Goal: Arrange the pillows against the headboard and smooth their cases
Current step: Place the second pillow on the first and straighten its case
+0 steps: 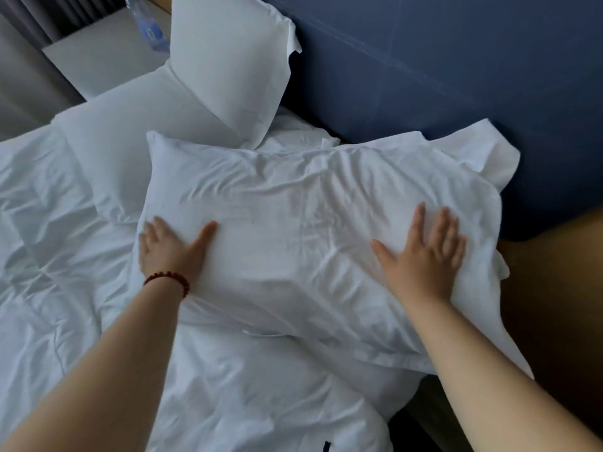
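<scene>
A wrinkled white pillow (293, 230) lies flat on the bed, its far end near the dark blue headboard (456, 76). My left hand (169, 249), with a red bead bracelet at the wrist, presses flat on the pillow's left end, fingers spread over its edge. My right hand (424, 252) lies flat with straight fingers on the pillow's right part. A second white pillow (228, 60) stands upright, leaning on the headboard at the upper left. A third pillow (130, 132) lies flat beneath it.
A crumpled white duvet (65, 256) covers the bed at the left and front. A white bedside table (104, 60) with a plastic water bottle (146, 21) stands at the upper left. The wooden bed frame (554, 288) runs along the right.
</scene>
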### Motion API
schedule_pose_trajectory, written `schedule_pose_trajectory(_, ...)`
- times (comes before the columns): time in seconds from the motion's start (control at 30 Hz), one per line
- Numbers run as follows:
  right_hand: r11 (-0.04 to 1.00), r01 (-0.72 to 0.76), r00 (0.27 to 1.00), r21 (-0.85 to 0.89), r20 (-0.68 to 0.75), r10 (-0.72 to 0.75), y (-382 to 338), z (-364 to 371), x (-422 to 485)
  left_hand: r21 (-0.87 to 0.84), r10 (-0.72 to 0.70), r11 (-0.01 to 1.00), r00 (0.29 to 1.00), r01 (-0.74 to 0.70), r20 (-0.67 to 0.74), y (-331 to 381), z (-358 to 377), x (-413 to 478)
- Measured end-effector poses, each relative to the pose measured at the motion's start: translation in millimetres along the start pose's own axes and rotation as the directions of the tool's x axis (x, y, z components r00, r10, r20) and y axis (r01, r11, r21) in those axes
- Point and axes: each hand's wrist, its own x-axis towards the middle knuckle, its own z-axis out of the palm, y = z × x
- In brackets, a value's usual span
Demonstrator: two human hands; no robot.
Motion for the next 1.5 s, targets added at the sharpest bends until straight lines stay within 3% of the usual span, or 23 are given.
schedule_pose_trajectory(0.1, 0.995, -0.101, 0.993, 0.009, 0.069, 0.100, 9, -5, -2, -0.206, -0.201, 0.956, 0.978, 0.207, 0.049, -13, -10, 16)
schedule_pose_trajectory(0.17, 0.995, -0.094, 0.992, 0.023, 0.092, 0.092, 6, -4, 0, -0.259, -0.238, 0.930, 0.965, 0.260, 0.113, -12, -14, 18)
schedule_pose_trajectory(0.3, 0.989, -0.120, 0.986, 0.087, 0.124, 0.109, 3, -2, 5, -0.357, -0.132, 0.919, 0.983, 0.171, 0.131, 5, -21, 10)
schedule_pose_trajectory(0.5, 0.986, -0.132, 0.983, 0.100, 0.141, 0.117, 11, 3, 5, -0.347, 0.013, 0.936, 0.994, -0.048, -0.104, 53, -33, -49)
schedule_pose_trajectory(0.63, 0.983, -0.149, 0.975, 0.111, 0.183, 0.127, 20, 3, 8, -0.339, 0.112, 0.926, 0.978, -0.168, -0.178, 82, -38, -89)
schedule_pose_trajectory(0.73, 0.971, -0.157, 0.972, 0.181, 0.201, 0.120, 30, -3, 9, -0.305, 0.178, 0.926, 0.969, -0.224, -0.174, 95, -34, -107)
schedule_pose_trajectory(0.87, 0.927, -0.216, 0.976, 0.308, 0.105, 0.193, 41, -10, 11, -0.239, 0.227, 0.935, 0.960, -0.262, -0.162, 109, -24, -125)
schedule_pose_trajectory(1.03, 0.907, -0.277, 0.960, 0.316, 0.047, 0.277, 48, -13, 15, -0.114, 0.307, 0.940, 0.943, -0.322, -0.132, 134, -10, -148)
schedule_pose_trajectory(1.13, 0.845, -0.417, 0.907, 0.336, 0.090, 0.412, 63, -16, 20, -0.096, 0.297, 0.946, 0.946, -0.311, -0.131, 140, -5, -145)
schedule_pose_trajectory(1.23, 0.697, -0.619, 0.785, 0.362, 0.313, 0.535, 86, -17, 37, -0.102, 0.264, 0.955, 0.954, -0.279, -0.141, 139, -2, -141)
schedule_pose_trajectory(1.3, 0.584, -0.693, 0.720, 0.423, 0.455, 0.524, 93, -17, 46, -0.099, 0.241, 0.961, 0.959, -0.257, -0.149, 137, 0, -141)
schedule_pose_trajectory(1.37, 0.530, -0.688, 0.725, 0.496, 0.504, 0.469, 91, -18, 48, -0.090, 0.223, 0.967, 0.963, -0.239, -0.154, 137, 4, -141)
schedule_pose_trajectory(1.5, 0.518, -0.635, 0.773, 0.573, 0.481, 0.415, 78, -24, 45, -0.084, 0.202, 0.973, 0.967, -0.216, -0.153, 137, 6, -138)
